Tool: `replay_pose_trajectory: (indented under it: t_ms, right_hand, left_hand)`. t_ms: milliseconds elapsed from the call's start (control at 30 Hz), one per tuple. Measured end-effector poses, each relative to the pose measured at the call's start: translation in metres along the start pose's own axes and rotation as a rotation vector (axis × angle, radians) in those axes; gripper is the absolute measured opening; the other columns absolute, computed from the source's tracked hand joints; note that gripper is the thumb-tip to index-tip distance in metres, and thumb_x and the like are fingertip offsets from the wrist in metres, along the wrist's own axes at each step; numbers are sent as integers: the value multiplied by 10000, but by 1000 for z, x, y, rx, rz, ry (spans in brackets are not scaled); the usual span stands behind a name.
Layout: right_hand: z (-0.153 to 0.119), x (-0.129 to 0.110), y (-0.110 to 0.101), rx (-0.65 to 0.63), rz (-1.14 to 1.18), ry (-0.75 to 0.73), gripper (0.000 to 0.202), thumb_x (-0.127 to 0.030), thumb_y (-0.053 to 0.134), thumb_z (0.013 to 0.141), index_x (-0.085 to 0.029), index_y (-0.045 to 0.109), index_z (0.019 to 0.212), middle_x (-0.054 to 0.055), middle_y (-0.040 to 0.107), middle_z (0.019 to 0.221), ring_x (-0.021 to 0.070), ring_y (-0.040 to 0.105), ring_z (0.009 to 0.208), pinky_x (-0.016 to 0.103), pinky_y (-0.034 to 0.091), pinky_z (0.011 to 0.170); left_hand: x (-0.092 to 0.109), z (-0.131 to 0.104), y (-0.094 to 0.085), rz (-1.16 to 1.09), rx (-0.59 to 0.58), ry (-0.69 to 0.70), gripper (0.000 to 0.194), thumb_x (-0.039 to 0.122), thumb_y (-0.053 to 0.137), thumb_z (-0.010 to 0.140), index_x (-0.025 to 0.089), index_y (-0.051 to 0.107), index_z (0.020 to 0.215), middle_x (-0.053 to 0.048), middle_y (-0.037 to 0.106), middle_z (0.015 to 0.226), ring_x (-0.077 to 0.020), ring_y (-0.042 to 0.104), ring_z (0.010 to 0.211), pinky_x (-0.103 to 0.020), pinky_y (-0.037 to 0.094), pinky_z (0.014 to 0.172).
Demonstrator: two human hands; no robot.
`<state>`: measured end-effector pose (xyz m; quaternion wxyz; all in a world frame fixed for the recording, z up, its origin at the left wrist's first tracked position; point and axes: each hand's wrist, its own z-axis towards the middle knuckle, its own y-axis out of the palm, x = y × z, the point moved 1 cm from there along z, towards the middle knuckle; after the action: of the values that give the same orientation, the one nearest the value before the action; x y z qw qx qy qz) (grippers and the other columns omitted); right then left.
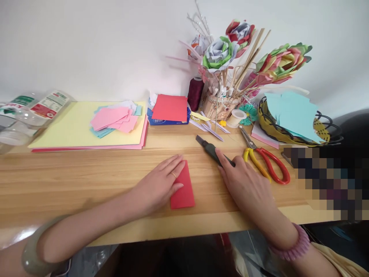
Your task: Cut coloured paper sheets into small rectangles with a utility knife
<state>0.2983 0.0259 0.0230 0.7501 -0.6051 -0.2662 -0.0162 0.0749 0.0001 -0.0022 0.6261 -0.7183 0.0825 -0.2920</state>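
A folded-looking piece of red paper [186, 188] lies on the wooden table near its front edge. My left hand [164, 179] rests flat across the paper's left side, fingers stretched out and pressing it down. To the right, my right hand [245, 182] is closed round the dark handle of a utility knife [212, 152]. The knife's blade end points up and left, apart from the paper. Just beyond my right hand lie scissors [263, 157] with one red and one yellow handle.
Large yellow sheets [63, 127] carry pink paper pieces [115, 119]. Red squares [170, 107] sit on a blue packet [167, 122]. Behind stand a maroon thread spool [196, 93] and a stick holder [221, 107] with paper flowers. A basket [263, 117] holds light blue paper [294, 115]. Plastic bottles [37, 111] lie left.
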Motion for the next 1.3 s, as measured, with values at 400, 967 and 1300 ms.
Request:
replay_pose_trajectory:
  t_ms: [400,967,1300]
  right_hand:
    - [29,8,2,283,232,-56,484,-277,483,890,-72,426,1325,175,559,1170,315,534,991,428,454,796]
    - [79,-9,-15,392,519,-202,344,-275,441,912,-127,549,1203,116,627,1103,240,592,987,346,490,787]
    - [144,-41,-24,393,428,-301,387,-162,479,891,-75,485,1269,191,524,1285,271,480,1183,424,403,964]
  left_hand:
    - [-21,28,-22,-540,62,-244,224,199,676,599,180,627,817,-45,626,924,-250,559,920,-354,446,814]
    - [-138,-26,-101,-711,997,-768,449,340,702,682,136,586,1065,-92,670,990,-240,639,889,-354,501,779]
    - [-171,-50,-83,-348,1154,-849,508,202,601,787,67,456,1254,-181,399,1316,-293,398,1233,-453,308,1041]
